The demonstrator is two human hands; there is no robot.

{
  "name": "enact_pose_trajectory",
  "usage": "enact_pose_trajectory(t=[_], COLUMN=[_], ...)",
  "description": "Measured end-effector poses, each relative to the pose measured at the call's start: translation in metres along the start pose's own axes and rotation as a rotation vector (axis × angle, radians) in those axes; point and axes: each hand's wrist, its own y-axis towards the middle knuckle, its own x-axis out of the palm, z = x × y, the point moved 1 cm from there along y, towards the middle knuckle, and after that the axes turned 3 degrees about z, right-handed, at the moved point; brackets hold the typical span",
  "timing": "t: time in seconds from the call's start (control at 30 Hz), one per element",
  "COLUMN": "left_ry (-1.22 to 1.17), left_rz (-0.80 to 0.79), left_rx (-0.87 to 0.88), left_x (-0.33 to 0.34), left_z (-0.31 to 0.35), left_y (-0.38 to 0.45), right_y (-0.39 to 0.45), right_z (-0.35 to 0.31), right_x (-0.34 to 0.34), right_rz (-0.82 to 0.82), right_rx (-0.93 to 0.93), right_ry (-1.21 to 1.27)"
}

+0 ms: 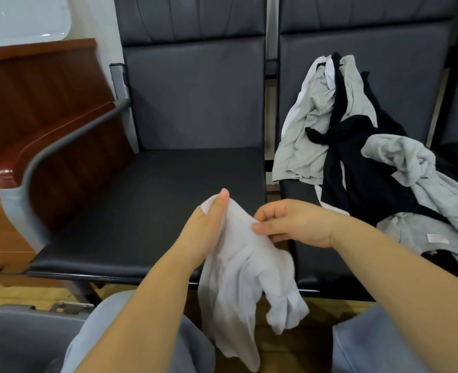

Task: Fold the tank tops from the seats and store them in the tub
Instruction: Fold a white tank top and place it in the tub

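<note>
Dark seats (190, 189) in a row, wooden armrest (47, 146) far left | grey tub (21, 337) near left | left hand (206, 227) and right hand (295, 224) pinch a white top (238, 281) with curled fingers, hanging before the left seat | pile (357, 146) of grey, black, white tops on right seat

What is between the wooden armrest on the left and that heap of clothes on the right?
In the head view, one dark seat with nothing lying on it separates the armrest from the heap of clothes.
</note>
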Motion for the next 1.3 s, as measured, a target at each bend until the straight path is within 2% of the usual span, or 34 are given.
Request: enact_pose_trajectory(t=[0.2, 0.4, 0.53, 0.63, 0.8, 0.93, 1.1, 1.17, 1.3], left_ry=[-0.002, -0.099, -0.106, 0.042, 0.148, 0.047, -0.039, -0.023, 0.148], left_rz=[0.128, 0.218, 0.08, -0.014, 0.111, 0.301, 0.506, 0.516, 0.358], left_rx=[0.061, 0.007, 0.002, 0.108, 0.281, 0.186, -0.017, -0.07, -0.158], left_x=[-0.007, -0.019, -0.016, -0.007, -0.005, -0.018, -0.051, -0.058, -0.048], left_z=[0.005, 0.004, 0.003, 0.001, 0.003, 0.006, 0.001, -0.001, 0.0], left_y=[0.002, 0.011, 0.005, -0.001, 0.0, 0.007, 0.03, 0.034, 0.031], right_y=[0.001, -0.004, -0.003, 0.001, 0.001, -0.005, -0.014, -0.017, -0.02], right_z=[-0.005, -0.007, -0.006, -0.004, -0.005, -0.007, -0.006, -0.004, -0.001], right_x=[0.001, -0.003, 0.005, 0.017, 0.019, 0.012, -0.019, -0.031, -0.037], right_rz=[0.041, -0.013, -0.02, -0.022, 0.01, -0.124, -0.129, -0.135, -0.192], right_rx=[-0.057, -0.017, -0.036, -0.046, -0.012, 0.072, 0.153, 0.189, 0.116], right_ry=[0.017, 0.039, 0.034, -0.005, -0.04, -0.153, -0.15, -0.069, 0.169])
